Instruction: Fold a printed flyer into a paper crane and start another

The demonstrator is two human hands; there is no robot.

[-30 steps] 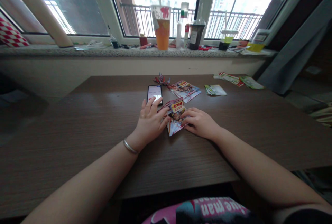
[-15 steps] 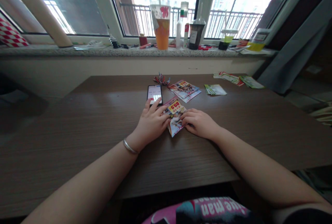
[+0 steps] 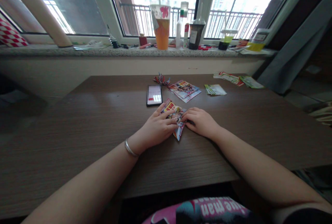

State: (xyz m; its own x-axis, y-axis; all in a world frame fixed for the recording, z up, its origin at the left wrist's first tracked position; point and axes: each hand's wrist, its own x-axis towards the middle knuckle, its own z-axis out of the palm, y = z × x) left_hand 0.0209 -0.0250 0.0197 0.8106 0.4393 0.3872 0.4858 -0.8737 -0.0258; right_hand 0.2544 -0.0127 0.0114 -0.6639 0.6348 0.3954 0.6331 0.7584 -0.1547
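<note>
A colourful printed paper sheet (image 3: pixel 174 110), partly folded, lies on the brown wooden table (image 3: pixel 85 120) in front of me. My left hand (image 3: pixel 157 128) rests flat on its left part, fingers stretched across it. My right hand (image 3: pixel 200 121) presses on its right edge with the fingers curled down onto the paper. A silver bracelet (image 3: pixel 129 148) circles my left wrist. Just beyond the paper lies a phone (image 3: pixel 154 95) with its screen lit.
More printed sheets (image 3: pixel 184 90) and a small folded paper figure (image 3: pixel 161 78) lie behind the phone. Green leaflets (image 3: pixel 215 90) and others (image 3: pixel 233 78) sit at the right. Drink cups (image 3: pixel 162 27) and bottles (image 3: pixel 182 25) stand on the windowsill. The table's front edge is close to my body.
My left hand slid right from the phone's edge onto the paper. The paper has been folded narrower and now sits between both hands.
</note>
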